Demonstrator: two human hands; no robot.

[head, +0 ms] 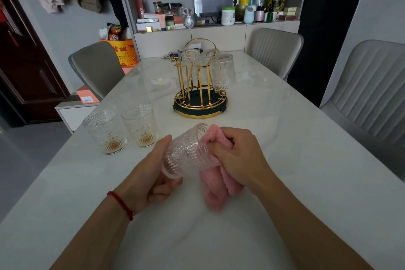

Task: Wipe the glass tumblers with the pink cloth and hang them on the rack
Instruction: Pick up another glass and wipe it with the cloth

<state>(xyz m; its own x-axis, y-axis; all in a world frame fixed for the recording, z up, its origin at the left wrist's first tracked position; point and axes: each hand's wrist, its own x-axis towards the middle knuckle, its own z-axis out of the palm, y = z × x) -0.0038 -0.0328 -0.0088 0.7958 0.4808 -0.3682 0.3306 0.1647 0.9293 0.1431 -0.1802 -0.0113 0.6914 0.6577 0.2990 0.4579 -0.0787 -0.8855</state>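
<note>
Left hand (153,173) grips tumbler (186,155) by its base; right hand (238,158) pinches pink cloth (217,190) against the rim. I should turn glass steadily, cloth reaching inside.

Between my hands and the rack (200,85) I see bare table (274,129), a straight open lane. Two upright tumblers (122,128) stand left of that lane, and hung glasses (222,72) crowd the rack's right and back pegs, while its front-left pegs look free.

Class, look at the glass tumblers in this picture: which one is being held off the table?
The tumbler gripped between both hands, tilted, with the pink cloth against it. The others stand on the table or hang on the rack.
</note>
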